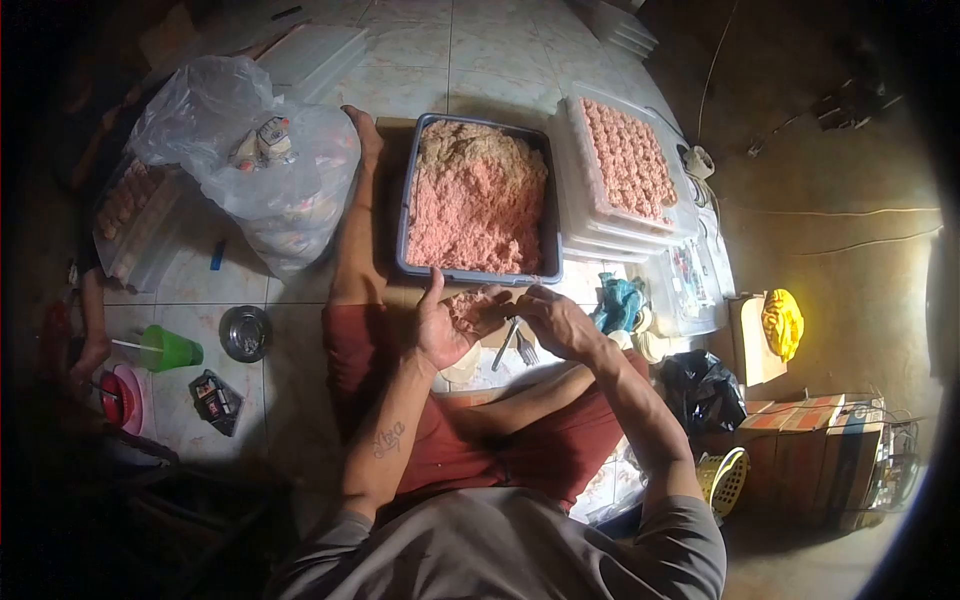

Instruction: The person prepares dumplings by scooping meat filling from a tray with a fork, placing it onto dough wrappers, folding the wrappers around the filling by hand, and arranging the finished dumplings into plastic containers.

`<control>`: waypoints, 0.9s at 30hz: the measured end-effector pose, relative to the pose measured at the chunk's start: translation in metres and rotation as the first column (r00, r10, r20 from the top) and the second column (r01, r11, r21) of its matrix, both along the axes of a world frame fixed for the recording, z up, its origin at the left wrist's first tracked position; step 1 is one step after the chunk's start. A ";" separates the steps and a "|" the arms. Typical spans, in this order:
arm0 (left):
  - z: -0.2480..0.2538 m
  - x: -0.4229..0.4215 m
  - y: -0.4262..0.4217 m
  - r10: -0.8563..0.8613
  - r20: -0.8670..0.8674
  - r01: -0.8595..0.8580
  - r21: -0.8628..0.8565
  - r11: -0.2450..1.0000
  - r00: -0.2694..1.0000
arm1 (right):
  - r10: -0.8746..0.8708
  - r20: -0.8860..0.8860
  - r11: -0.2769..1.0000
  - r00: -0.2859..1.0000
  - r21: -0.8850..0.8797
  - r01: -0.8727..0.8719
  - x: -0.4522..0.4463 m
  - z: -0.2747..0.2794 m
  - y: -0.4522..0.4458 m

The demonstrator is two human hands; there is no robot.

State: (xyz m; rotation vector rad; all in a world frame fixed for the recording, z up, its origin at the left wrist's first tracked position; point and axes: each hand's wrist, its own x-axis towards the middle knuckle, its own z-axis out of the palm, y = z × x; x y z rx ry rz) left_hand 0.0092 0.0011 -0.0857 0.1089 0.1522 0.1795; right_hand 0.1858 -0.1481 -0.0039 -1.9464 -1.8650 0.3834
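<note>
My left hand (pixel 445 330) is cupped, palm up, around a lump of pink filling (pixel 468 309), with the thumb stretched out. Just to its right, my right hand (pixel 560 320) has its fingers bent together near the left fingertips; whatever they hold, if anything, is too small to make out. Beyond both hands stands a dark blue tub (pixel 402 215) heaped with pink and paler ground mixture (pixel 475 215). Below the hands lie a fork (pixel 526 348) and another metal utensil (pixel 506 343), beside pale round wrappers (pixel 463 367).
Stacked clear trays (pixel 590 222) hold rows of pink pieces at right. A large plastic bag (pixel 300 190), metal ashtray (pixel 245 334) and green cup (pixel 172 348) stand left. Another person's hand (pixel 90 355) shows at far left. A black bag (pixel 703 390) lies right.
</note>
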 end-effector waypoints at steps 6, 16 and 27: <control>0.001 -0.003 -0.010 0.018 0.033 -0.022 0.121 0.992 0.999 | -0.101 -0.060 0.994 0.993 0.036 0.104 -0.033 0.011 -0.007; -0.016 0.006 -0.019 0.319 -0.254 -0.287 0.157 0.945 0.913 | -0.377 -0.215 0.903 0.901 0.131 0.410 -0.087 -0.024 -0.030; -0.004 0.000 -0.031 0.167 -0.251 -0.162 0.039 0.986 0.953 | -0.370 -0.096 0.927 0.924 0.026 0.374 -0.073 -0.027 -0.040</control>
